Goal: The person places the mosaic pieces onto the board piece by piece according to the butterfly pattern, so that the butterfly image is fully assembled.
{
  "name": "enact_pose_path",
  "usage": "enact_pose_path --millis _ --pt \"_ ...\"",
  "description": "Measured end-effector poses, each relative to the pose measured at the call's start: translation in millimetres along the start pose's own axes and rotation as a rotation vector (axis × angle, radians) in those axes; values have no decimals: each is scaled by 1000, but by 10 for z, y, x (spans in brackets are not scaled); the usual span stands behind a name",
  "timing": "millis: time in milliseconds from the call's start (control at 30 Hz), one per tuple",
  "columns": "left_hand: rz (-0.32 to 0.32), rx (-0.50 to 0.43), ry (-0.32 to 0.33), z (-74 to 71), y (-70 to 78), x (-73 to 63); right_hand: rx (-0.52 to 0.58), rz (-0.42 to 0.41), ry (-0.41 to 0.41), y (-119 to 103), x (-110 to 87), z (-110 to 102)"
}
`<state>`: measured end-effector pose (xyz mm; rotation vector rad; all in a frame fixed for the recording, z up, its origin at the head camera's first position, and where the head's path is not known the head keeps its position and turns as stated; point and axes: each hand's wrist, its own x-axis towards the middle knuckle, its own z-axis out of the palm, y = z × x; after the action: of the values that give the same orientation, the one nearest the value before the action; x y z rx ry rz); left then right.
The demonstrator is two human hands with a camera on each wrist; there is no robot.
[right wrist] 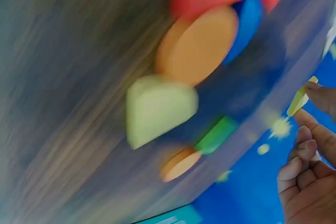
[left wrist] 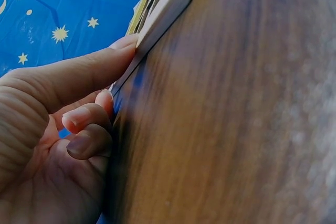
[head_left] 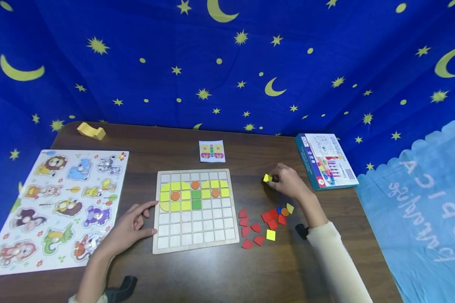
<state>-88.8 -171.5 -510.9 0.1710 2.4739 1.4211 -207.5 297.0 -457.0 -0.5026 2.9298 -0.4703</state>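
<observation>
The wooden grid board (head_left: 197, 249) lies on the table, with yellow, green and orange tiles in its upper rows. My left hand (head_left: 127, 229) is at the board's left edge, thumb and index finger spread apart and touching the rim; in the left wrist view the thumb (left wrist: 105, 66) lies against the edge. To the right of the board, my right hand (head_left: 289, 182) pinches a yellow tile (head_left: 267, 178) between thumb and forefinger. That yellow tile (right wrist: 298, 100) also shows at the right of the right wrist view, held off the tabletop.
Red quarter-round tiles (head_left: 246, 243), red squares (head_left: 270, 216), a yellow square (head_left: 271, 235) and an orange disc (head_left: 285, 211) lie between board and right arm. A butterfly card (head_left: 212, 160) sits behind the board. An animal puzzle (head_left: 66, 153) lies left, a box (head_left: 327, 162) back right, a yellow block (head_left: 91, 131) back left.
</observation>
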Motion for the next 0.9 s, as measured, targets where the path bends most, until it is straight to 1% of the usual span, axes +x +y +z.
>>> enact_pose_path --millis 233,433,667,767,900 --pt "-16 6 0 -8 28 3 -36 -129 3 -487 -24 122" --pt "-32 10 -2 -4 38 -2 -58 -192 -32 -857 -6 269" --pt "-25 3 -6 -11 23 -9 -46 -342 -69 -1169 30 428" --pt "-27 5 -9 -13 27 -8 -67 -389 -88 -1277 53 482" --pt "-31 12 -10 -10 32 -5 -111 -436 -87 -1383 87 530"
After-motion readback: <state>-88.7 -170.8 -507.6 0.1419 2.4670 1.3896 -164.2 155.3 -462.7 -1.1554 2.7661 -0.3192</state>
